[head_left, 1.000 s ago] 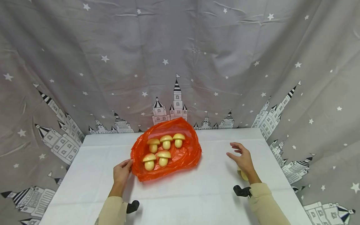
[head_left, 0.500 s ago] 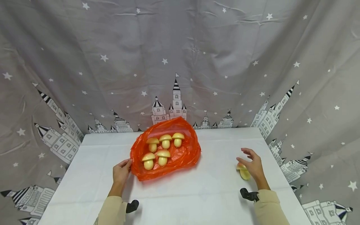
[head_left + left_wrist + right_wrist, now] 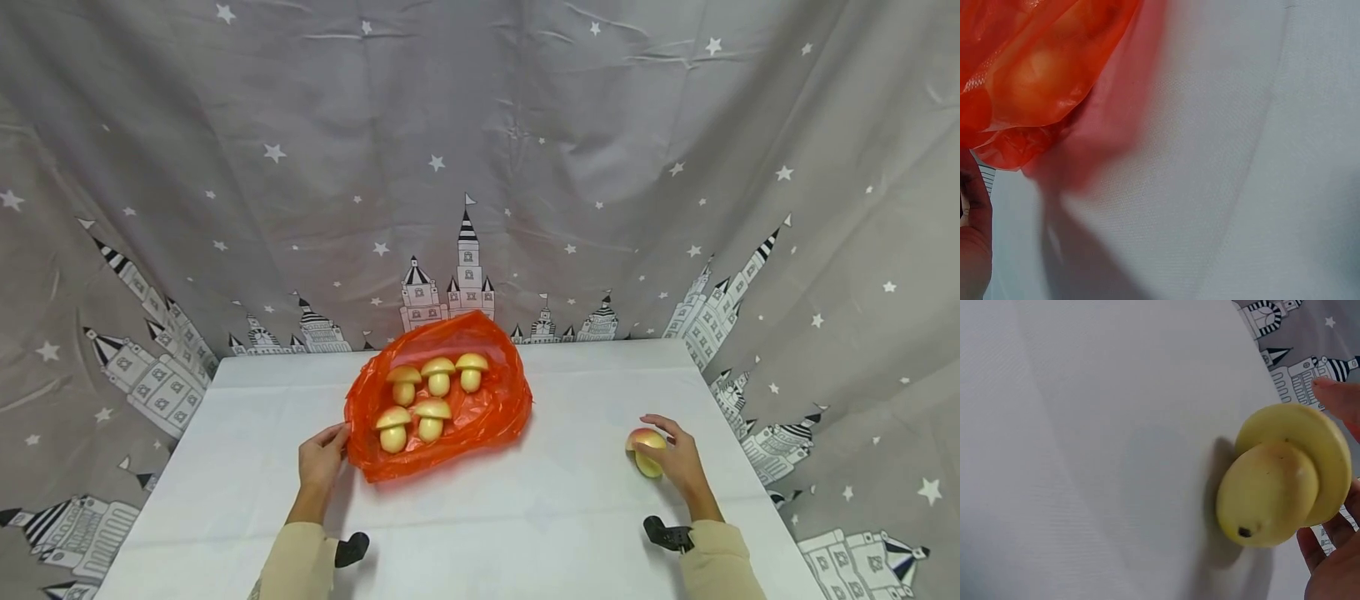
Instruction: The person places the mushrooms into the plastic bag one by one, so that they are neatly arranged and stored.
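Observation:
In the head view, my left hand (image 3: 320,467) pinches the left rim of a red plastic bag (image 3: 487,429), whose mouth is held wide. Several toy mushrooms (image 3: 431,419) with yellow stems and reddish-yellow caps lie inside it. In the left wrist view, the bag (image 3: 1041,81) hangs beside the edge of my hand (image 3: 974,250). Over to the right, my right hand (image 3: 681,462) is spread around the cap of a single mushroom (image 3: 649,465) on the table. The right wrist view shows this mushroom (image 3: 1266,494) stem-first, thumb and fingers parted at either side of its cap.
A white cloth covers the table (image 3: 510,533). Behind it and along both sides hangs a grey curtain (image 3: 480,150) printed with stars and castles. Black wrist-camera mounts (image 3: 663,533) stick out from both sleeves.
My right hand has moved right and toward me, coming down to the lone mushroom, which now shows a redder, turned cap. The left hand keeps its hold on the bag.

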A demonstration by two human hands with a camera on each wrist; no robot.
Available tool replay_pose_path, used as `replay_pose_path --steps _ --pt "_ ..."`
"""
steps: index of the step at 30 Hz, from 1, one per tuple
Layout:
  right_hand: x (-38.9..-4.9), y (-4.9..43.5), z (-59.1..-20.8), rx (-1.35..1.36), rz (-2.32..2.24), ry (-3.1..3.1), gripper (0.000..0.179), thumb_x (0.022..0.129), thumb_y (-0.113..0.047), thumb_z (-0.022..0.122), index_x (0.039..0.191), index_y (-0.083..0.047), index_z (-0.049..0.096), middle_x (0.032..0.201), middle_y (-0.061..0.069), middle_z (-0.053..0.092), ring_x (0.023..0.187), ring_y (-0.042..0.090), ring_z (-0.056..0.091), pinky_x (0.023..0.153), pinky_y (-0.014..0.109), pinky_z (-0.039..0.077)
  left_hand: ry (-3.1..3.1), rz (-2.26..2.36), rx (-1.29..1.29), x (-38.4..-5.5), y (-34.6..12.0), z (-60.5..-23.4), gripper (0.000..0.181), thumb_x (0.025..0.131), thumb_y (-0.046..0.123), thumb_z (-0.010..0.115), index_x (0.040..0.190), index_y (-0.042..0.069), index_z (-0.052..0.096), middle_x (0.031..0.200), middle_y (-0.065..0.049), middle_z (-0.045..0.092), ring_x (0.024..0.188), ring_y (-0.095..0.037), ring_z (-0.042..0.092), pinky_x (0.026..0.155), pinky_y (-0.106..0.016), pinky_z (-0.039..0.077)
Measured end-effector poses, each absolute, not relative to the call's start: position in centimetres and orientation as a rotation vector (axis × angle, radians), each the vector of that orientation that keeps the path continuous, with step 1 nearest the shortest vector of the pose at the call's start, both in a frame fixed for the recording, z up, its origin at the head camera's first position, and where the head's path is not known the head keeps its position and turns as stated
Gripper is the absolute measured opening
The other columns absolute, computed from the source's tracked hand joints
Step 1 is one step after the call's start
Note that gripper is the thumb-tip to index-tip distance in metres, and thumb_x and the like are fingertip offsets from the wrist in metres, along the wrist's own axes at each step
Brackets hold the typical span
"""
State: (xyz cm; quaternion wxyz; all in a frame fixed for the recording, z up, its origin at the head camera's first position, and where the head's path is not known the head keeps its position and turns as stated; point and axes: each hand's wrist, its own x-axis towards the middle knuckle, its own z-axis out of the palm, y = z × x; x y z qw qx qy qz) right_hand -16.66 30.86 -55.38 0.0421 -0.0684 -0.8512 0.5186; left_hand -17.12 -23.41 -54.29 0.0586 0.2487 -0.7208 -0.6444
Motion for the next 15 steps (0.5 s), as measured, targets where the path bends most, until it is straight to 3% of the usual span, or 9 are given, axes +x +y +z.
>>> replay_pose_path --steps 7,15 --pt "-16.2 30.9 -56.3 -0.254 1.705 -2.616 0.053 0.08 0.0 0.074 0.129 0.004 0.056 0.139 0.021 0.048 0.116 0.016 0.046 0.088 0.012 0.038 -2.195 -1.942 0.788 -17.0 -23.5 -54.2 0.039 0.097 0.019 0.059 0.122 -0.011 0.059 0.096 -0.003 0.065 0.07 0.007 0.056 0.064 -0.008 0.049" --pt "-16.0 30.6 -56.6 -0.216 1.699 -2.615 0.05 0.083 0.006 0.066 0.131 0.003 0.055 0.131 0.025 0.053 0.104 0.013 0.05 0.082 0.016 0.043 -2.185 -1.941 0.77 -17.1 -23.4 -54.3 0.038 0.097 0.018 0.059 0.121 -0.012 0.059 0.093 -0.003 0.066 0.069 0.006 0.056 0.064 -0.009 0.05"
